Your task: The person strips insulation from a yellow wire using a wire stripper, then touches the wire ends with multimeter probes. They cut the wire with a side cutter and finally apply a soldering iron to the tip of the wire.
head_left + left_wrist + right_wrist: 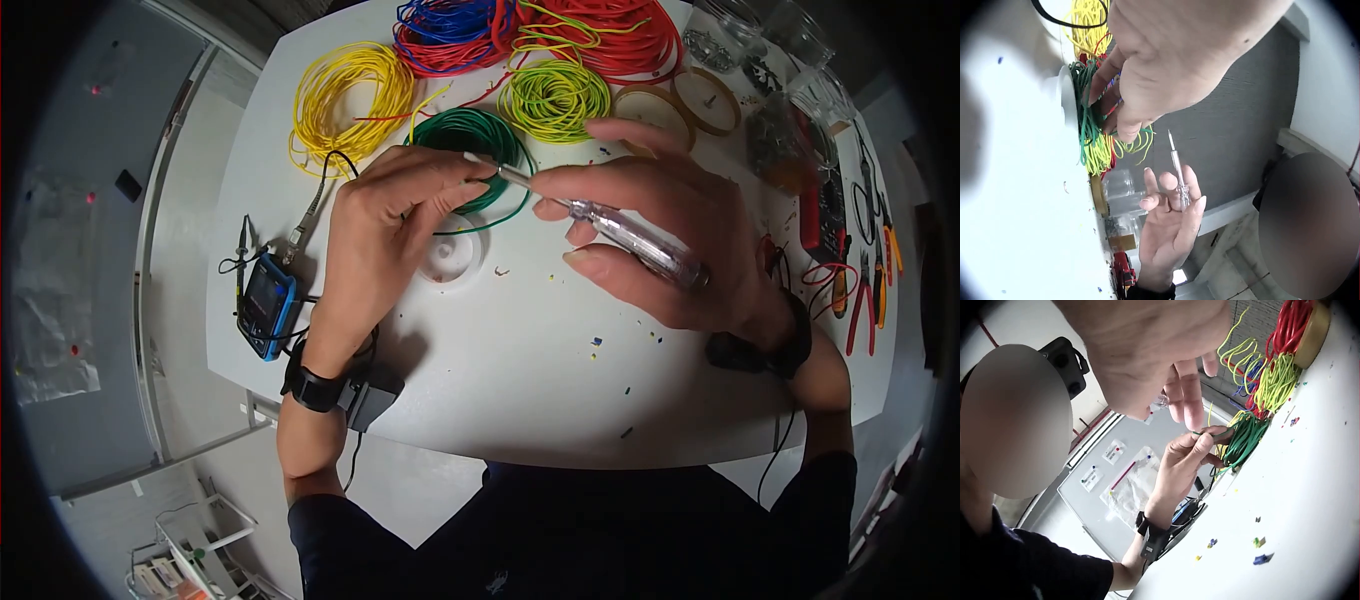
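Note:
My left hand (385, 210) is raised over the table and pinches a green wire (1225, 433) between thumb and fingertips. That wire leads toward the coil of green wire (450, 128) just behind the hand. Across from it, my right hand (670, 210) holds a small screwdriver (640, 242) with a clear handle, gripped by thumb and fingers. The screwdriver's slim metal shaft (1175, 161) points toward the left fingertips. A round white dish-like piece (465, 262) lies beside the green coil, partly under my left hand in the head view.
Coils of yellow (312, 108), yellow-green (520, 95) and red (655, 40) wire lie at the back. A blue-framed meter (268, 298) with a cable stands left. Clear jars (800, 38), a red meter (825, 215) and red-handled pliers (860, 315) lie right. Small scraps dot the tabletop.

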`<state>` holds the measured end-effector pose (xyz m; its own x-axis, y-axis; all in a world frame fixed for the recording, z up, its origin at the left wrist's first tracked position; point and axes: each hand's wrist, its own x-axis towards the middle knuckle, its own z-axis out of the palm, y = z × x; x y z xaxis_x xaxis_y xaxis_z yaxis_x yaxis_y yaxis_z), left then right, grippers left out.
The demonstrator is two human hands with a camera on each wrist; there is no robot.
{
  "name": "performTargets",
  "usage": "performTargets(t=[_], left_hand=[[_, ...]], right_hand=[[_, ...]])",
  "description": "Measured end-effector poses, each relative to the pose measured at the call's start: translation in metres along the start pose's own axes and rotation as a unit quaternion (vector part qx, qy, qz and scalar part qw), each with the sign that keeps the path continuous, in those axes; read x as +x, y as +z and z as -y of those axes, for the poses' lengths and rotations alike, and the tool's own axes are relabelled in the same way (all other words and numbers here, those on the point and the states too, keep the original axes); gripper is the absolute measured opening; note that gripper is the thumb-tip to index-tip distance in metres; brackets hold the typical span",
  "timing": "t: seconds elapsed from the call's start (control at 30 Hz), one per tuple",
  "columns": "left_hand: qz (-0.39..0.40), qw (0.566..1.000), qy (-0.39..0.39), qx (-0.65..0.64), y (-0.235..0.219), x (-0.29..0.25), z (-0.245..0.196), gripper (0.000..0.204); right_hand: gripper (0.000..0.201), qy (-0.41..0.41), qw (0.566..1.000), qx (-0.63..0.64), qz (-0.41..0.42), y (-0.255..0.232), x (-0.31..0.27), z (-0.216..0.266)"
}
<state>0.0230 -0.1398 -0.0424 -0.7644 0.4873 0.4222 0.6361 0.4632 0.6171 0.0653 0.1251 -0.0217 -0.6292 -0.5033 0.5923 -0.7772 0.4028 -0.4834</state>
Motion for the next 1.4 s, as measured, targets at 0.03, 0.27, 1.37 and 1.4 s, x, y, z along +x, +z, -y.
performTargets(t=[0.03, 0.27, 1.37, 1.4], left_hand=[[-0.006, 0.999, -0.018, -0.03, 0.001, -0.0008, 0.0016, 0.021], [-0.002, 0.999, -0.028, -0.024, -0.0001, -0.0008, -0.0014, 0.019], [0.003, 0.999, -0.046, -0.021, 0.0, -0.0019, -0.0031, 0.021], [-0.001, 1.0, -0.021, -0.017, -0.0004, -0.0015, -0.001, 0.022]], right_hand=[[0.042, -0.001, 1.0, 0.004, 0.007, -0.0011, 0.0007, 0.001], [0.038, 0.004, 1.0, 0.014, 0.007, 0.0011, 0.0014, 0.0017], [0.035, 0.029, 0.999, 0.012, 0.032, 0.0023, 0.0009, 0.0026], [0.035, 0.026, 0.999, 0.016, 0.031, 0.0019, 0.0014, 0.0025]])
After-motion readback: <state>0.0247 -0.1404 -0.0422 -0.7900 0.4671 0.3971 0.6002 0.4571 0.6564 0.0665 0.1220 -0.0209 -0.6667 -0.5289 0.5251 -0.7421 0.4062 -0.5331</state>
